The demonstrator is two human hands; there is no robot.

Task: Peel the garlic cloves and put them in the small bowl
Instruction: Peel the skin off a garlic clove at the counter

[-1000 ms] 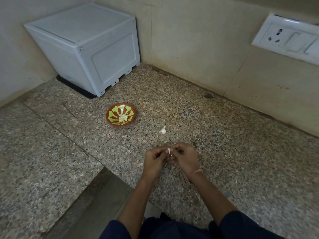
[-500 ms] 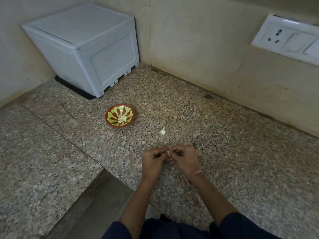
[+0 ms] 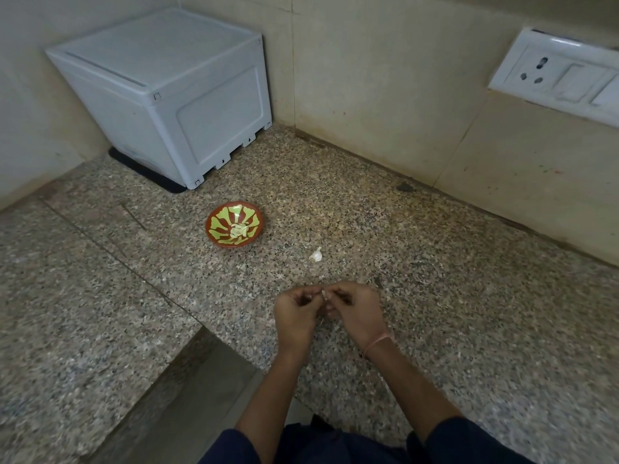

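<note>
— Granite counter [image 3: 469, 296] fills the frame. What happens on it?
— Lower centre: left hand [image 3: 294, 313] and right hand [image 3: 358, 313] both pinch one garlic clove [image 3: 324, 293]. Up-left, the small bowl [image 3: 208, 226] has peeled cloves [image 3: 238, 231] inside.

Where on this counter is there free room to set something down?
Bare granite right of the right hand, out to the wall, and left of the bowl. Tightest between bowl, loose clove and left hand; the white box fills the back corner.
</note>
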